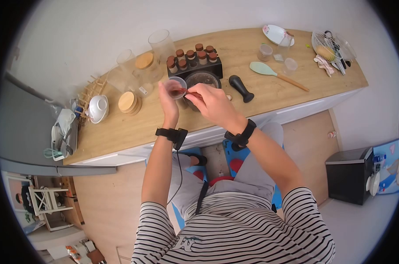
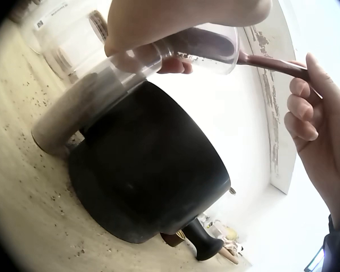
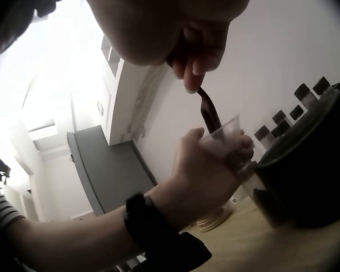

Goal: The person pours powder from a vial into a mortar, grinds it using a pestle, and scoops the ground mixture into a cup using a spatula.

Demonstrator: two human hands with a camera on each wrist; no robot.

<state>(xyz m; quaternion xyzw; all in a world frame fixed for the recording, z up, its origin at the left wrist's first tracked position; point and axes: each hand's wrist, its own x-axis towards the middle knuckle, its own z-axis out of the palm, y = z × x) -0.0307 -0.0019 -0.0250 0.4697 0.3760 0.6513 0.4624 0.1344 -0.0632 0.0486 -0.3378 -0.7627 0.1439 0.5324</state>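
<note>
My left hand (image 1: 169, 102) grips a clear plastic funnel-like cup (image 2: 224, 56) above a tall clear tube (image 2: 85, 107) with greyish contents. In my right hand (image 1: 219, 105) the handle of a dark reddish spoon (image 2: 272, 64) is pinched, its bowl inside the cup. Beside the tube stands a black mortar-like pot (image 2: 153, 164) with dark material inside, seen from above in the head view. The cup's lower end meets the top of the tube; how they join is hidden by my left fingers.
Behind the pot is a black rack (image 1: 199, 69) of cork-topped vials. A black pestle (image 1: 241, 89) and a green spatula (image 1: 263, 68) lie to the right. Glass jars and a wooden-lidded jar (image 1: 130, 103) stand left, near a white bowl (image 1: 98, 109). Dark crumbs dot the counter (image 2: 22, 192).
</note>
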